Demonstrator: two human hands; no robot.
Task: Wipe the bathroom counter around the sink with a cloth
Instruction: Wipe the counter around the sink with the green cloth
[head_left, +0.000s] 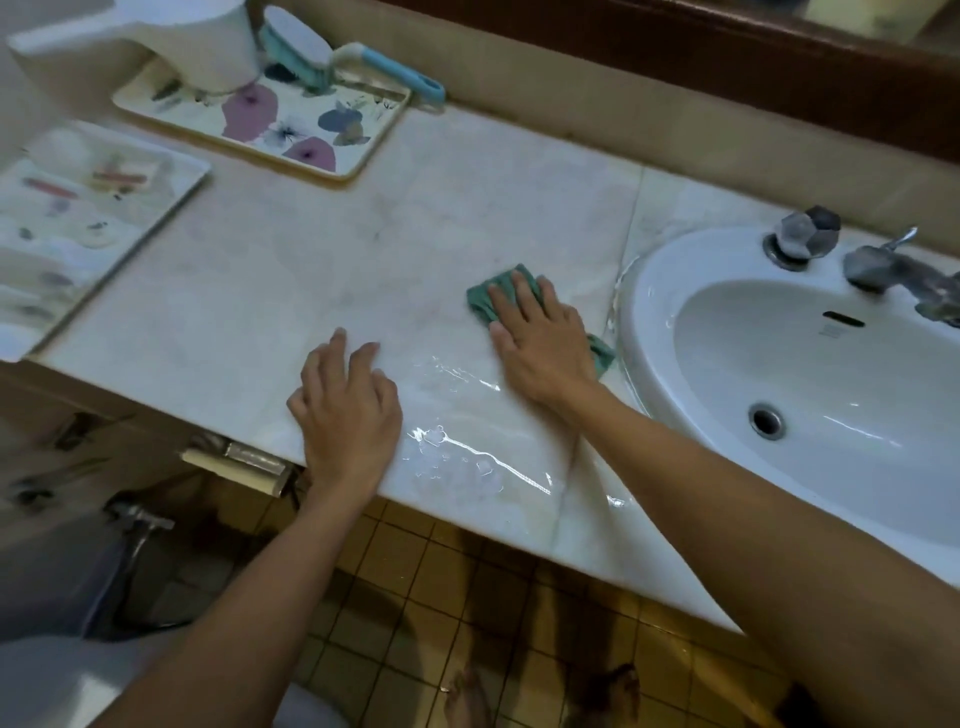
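Green cloth (488, 301) lies bunched under the right hand (540, 348), which presses it flat on the marble counter (311, 249). The fingers are straight and a little spread, not curled round the fabric, so the hand pins it by pressure and does not clutch it. One end of the cloth shows beyond the fingertips and a small corner peeps out by the heel of the hand. Its long axis therefore runs slantwise, from the sink side near the wrist toward the back and left.

Just to the right of that corner is the rim of the sink (654, 291), close but apparently not touching. Toward the front edge of the counter, and slightly left of the cloth, a film of water (457, 457) shines with beads in it. It lies between the two hands and reaches almost to the front edge. The left hand (348, 410) rests on the counter beside that wet patch, fingers loosely bent, holding nothing, and seems only to steady the person.

The likely next stroke is a pull of the cloth toward the front edge, through the water. The right hand is placed for it, being above the cloth already. Farther off, toward the back left corner, a flowered tray (363, 150) stands well apart.
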